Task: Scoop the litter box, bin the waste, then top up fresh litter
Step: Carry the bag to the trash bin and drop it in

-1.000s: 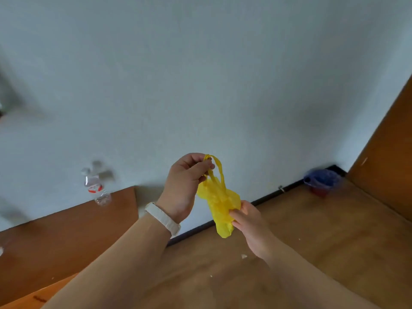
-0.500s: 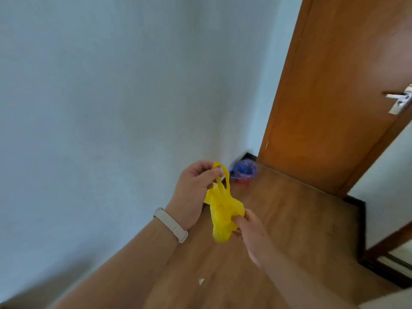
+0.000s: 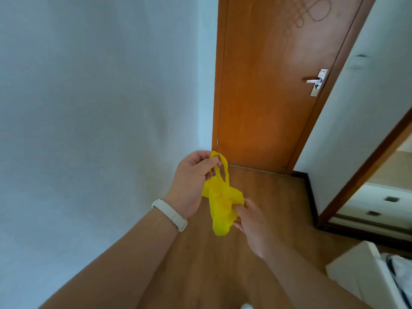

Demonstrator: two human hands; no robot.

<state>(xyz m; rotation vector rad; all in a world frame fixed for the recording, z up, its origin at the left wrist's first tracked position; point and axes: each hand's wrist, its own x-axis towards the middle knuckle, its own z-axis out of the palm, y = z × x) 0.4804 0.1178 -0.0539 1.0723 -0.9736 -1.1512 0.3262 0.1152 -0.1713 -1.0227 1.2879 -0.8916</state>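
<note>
Yellow plastic bag (image 3: 223,201) was held in mid-air between both hands, above the wooden floor (image 3: 274,204) and in front of the door (image 3: 267,85). Its long axis ran near vertical in the head view: handle loops up, bunched bottom end pointing down at the floor.

Left hand (image 3: 191,181) pinched a handle loop at the top between thumb and curled forefinger; the second loop arched free just beside it. Right hand (image 3: 252,221) pinched the lower body of the bag from the right, fingertips pressed into the film.

Bag material: thin, glossy, crumpled film, collapsed into a narrow wad with a wider fold at mid-height. Handles were flat narrow strips.

White band (image 3: 169,214), smooth and matte, sat on the left wrist. Wall (image 3: 89,108) was pale with a fine texture. Door was orange-brown wood with a metal lever handle (image 3: 315,81). A white boxy object (image 3: 356,270) sat at lower right.
</note>
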